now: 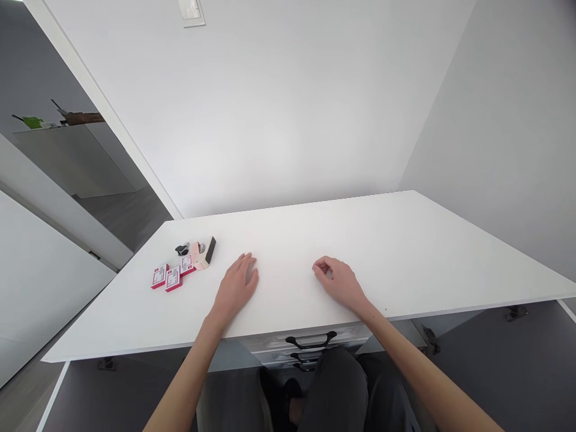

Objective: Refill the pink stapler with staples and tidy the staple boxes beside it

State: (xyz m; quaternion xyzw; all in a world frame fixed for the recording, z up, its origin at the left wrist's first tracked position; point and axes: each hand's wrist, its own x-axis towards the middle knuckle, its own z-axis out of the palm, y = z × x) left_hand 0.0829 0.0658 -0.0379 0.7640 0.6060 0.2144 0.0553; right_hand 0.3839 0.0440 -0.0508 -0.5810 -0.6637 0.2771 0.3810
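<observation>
Small boxes (173, 274) on table (405, 252), left of left hand (236, 287).

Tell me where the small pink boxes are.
In the head view, the pink boxes lie on the white table's left part, just beyond the left hand.

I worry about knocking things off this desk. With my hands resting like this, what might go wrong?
1. The small red-and-white boxes lie close to the desk's left edge; a leftward sweep of the left hand might push them off.
2. The pink box beside them seems open, so a nudge could spill whatever it holds.
</observation>
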